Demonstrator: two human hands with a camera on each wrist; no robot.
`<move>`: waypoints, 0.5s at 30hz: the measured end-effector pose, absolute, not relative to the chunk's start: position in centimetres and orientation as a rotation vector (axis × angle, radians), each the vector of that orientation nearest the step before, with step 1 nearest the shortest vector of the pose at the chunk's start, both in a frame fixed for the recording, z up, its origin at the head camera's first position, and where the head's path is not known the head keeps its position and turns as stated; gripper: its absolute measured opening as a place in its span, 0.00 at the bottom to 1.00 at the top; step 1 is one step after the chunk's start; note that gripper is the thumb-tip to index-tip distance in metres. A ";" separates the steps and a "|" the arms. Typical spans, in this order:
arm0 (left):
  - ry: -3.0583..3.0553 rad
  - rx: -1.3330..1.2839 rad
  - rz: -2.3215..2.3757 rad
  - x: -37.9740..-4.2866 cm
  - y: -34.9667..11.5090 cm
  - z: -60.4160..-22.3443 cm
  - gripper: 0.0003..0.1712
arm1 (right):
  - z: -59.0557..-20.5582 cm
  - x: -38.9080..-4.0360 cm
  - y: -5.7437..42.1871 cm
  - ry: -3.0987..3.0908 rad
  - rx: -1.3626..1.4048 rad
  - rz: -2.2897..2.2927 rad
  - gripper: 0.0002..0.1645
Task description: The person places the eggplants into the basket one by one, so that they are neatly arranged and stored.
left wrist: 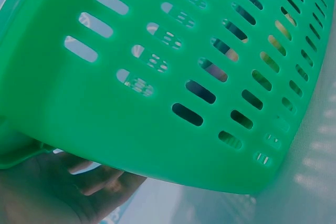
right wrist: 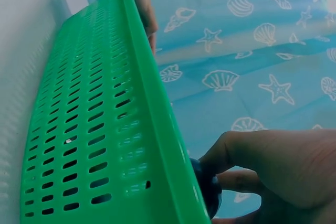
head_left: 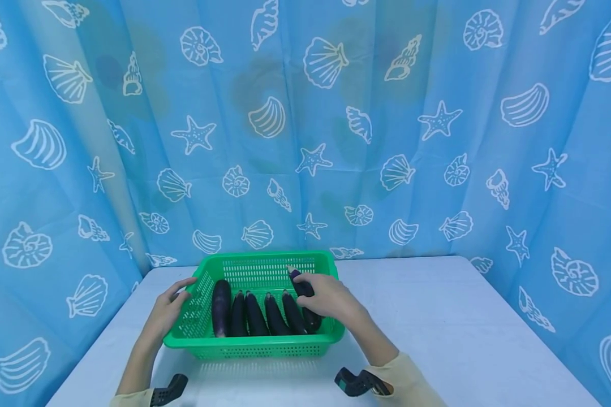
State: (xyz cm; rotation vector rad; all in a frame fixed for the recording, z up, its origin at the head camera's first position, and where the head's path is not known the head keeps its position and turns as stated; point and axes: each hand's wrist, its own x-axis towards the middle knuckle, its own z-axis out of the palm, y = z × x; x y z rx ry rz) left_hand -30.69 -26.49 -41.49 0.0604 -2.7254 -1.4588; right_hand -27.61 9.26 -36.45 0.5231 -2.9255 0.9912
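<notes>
My right hand (head_left: 331, 295) grips a dark purple eggplant (head_left: 295, 274) at the right side of a green perforated basket (head_left: 249, 341). The stem end points up and away, and the palm hides part of the body. In the right wrist view the dark eggplant (right wrist: 212, 195) shows between thumb and fingers, by the basket rim. Several other eggplants (head_left: 254, 314) lie side by side in the basket, stems toward the back. My left hand (head_left: 165, 314) is at the left rim, fingers loosely extended and little bent. In the left wrist view, the basket wall partly hides it.
The basket stands on a white-covered table (head_left: 427, 316), near its back edge. More white surface shows to the right and in front. A blue curtain (head_left: 305, 141) with white shell and starfish prints hangs behind and along both sides. Each wrist wears a black device (head_left: 353, 382).
</notes>
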 end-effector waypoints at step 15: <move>-2.720 0.051 -1.450 -30.7 -26.5 -41.4 0.28 | -37.4 -28.6 7.5 -3.018 0.422 0.859 0.27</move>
